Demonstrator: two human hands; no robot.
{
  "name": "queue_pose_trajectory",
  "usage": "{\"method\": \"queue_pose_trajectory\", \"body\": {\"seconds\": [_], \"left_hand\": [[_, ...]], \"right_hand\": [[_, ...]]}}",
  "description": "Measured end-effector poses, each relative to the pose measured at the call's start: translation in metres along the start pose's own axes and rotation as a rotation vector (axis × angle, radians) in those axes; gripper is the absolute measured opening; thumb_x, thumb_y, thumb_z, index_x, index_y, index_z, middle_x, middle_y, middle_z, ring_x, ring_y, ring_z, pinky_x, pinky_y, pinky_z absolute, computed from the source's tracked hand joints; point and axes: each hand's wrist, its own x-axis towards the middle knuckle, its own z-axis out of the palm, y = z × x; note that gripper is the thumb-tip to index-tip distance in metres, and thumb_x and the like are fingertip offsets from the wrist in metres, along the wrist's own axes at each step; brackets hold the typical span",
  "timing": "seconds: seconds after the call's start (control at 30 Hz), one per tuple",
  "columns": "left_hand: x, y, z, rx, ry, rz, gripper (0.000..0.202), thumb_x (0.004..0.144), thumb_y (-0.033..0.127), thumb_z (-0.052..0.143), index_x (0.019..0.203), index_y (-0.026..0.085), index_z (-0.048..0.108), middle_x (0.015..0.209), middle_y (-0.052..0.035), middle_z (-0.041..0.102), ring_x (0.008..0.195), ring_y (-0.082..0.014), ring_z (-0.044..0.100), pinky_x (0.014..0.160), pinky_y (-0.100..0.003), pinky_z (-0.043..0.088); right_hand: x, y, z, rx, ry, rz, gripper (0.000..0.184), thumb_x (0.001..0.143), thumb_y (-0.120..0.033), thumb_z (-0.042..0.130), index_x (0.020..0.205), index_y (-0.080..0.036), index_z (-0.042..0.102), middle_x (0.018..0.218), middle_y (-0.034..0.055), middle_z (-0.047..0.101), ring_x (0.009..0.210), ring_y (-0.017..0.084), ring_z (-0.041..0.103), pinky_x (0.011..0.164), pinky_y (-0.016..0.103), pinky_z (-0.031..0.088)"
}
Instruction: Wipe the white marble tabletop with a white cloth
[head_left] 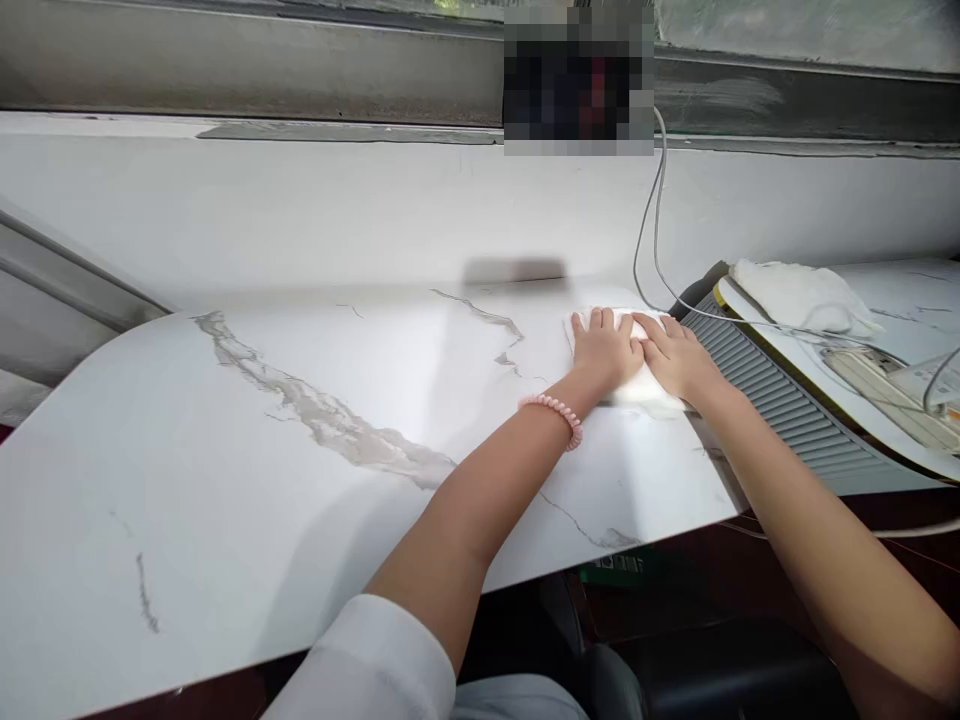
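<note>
Under both palms a white cloth (651,392) lies flattened on the white marble-patterned table (360,380), near its right end. My left hand (604,347) presses on the cloth's left part with fingers spread; a pink beaded bracelet (559,412) circles that wrist. My right hand (679,358) rests flat on the cloth's right part, fingers stretched forward. The two hands nearly meet at the thumbs. Part of the cloth is hidden beneath them.
A thin white cable (656,215) hangs down the wall and runs rightward. Beyond a grey ribbed panel (780,400), another surface carries a crumpled white cloth (802,292) and a beige flat device (892,395). A window ledge (337,132) spans the back; a black seat (739,665) is below.
</note>
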Motion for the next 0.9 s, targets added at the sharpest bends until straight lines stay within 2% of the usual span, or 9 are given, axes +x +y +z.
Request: {"method": "queue_pose_trajectory", "body": {"seconds": [0.23,0.33,0.47,0.6,0.7,0.8,0.9], "left_hand": [[0.062,-0.036,-0.006,0.007,-0.015,-0.057,0.051,0.103,0.029,0.029,0.15,0.018,0.045,0.16,-0.0125,0.041,0.15,-0.0256,0.031,0.125,-0.052,0.018],[0.077,-0.049,-0.008,0.014,-0.001,-0.076,0.051,0.103,0.029,0.028,0.15,0.019,0.045,0.158,-0.0128,0.043,0.148,-0.0253,0.033,0.124,-0.053,0.019],[0.085,-0.06,-0.008,0.003,0.021,-0.08,0.051,0.103,0.029,0.027,0.15,0.019,0.044,0.156,-0.0116,0.046,0.147,-0.0246,0.035,0.124,-0.051,0.02],[0.079,-0.061,-0.007,0.015,0.046,-0.097,0.051,0.103,0.029,0.027,0.149,0.019,0.045,0.157,-0.0109,0.045,0.147,-0.0242,0.035,0.125,-0.05,0.018],[0.065,-0.06,-0.009,0.024,0.045,-0.114,0.051,0.103,0.03,0.027,0.15,0.018,0.044,0.159,-0.0117,0.042,0.149,-0.0249,0.032,0.126,-0.051,0.018],[0.041,-0.06,-0.014,0.019,0.012,-0.109,0.054,0.103,0.032,0.025,0.153,0.017,0.04,0.163,-0.0114,0.038,0.153,-0.025,0.028,0.126,-0.051,0.016],[0.009,-0.058,-0.019,0.018,-0.028,-0.088,0.056,0.104,0.034,0.024,0.156,0.018,0.037,0.165,-0.0094,0.035,0.155,-0.0237,0.024,0.127,-0.051,0.014]], "right_hand": [[0.073,-0.013,0.006,0.042,-0.003,0.019,0.057,0.099,-0.038,0.028,0.154,-0.025,0.041,0.152,0.0164,0.048,0.131,0.038,0.052,0.107,0.056,0.043],[0.095,-0.02,0.009,0.036,0.002,0.004,0.057,0.1,-0.037,0.029,0.154,-0.026,0.042,0.152,0.0153,0.049,0.129,0.037,0.053,0.106,0.055,0.045],[0.11,-0.025,0.012,0.064,-0.001,-0.008,0.057,0.099,-0.036,0.029,0.153,-0.026,0.043,0.152,0.0146,0.048,0.132,0.037,0.051,0.109,0.055,0.042],[0.109,-0.025,0.017,0.038,0.047,-0.064,0.057,0.101,-0.034,0.027,0.154,-0.021,0.042,0.153,0.0174,0.047,0.137,0.036,0.047,0.112,0.055,0.04],[0.095,-0.03,0.018,-0.026,0.042,-0.118,0.059,0.102,-0.033,0.024,0.156,-0.016,0.039,0.156,0.02,0.043,0.144,0.034,0.04,0.116,0.053,0.035],[0.07,-0.043,0.013,-0.103,0.006,-0.105,0.059,0.103,-0.032,0.022,0.158,-0.015,0.036,0.158,0.0201,0.04,0.147,0.034,0.037,0.116,0.054,0.034],[0.034,-0.059,0.006,-0.117,-0.019,-0.069,0.059,0.103,-0.032,0.022,0.158,-0.015,0.034,0.16,0.0209,0.037,0.147,0.036,0.037,0.115,0.056,0.034]]}}
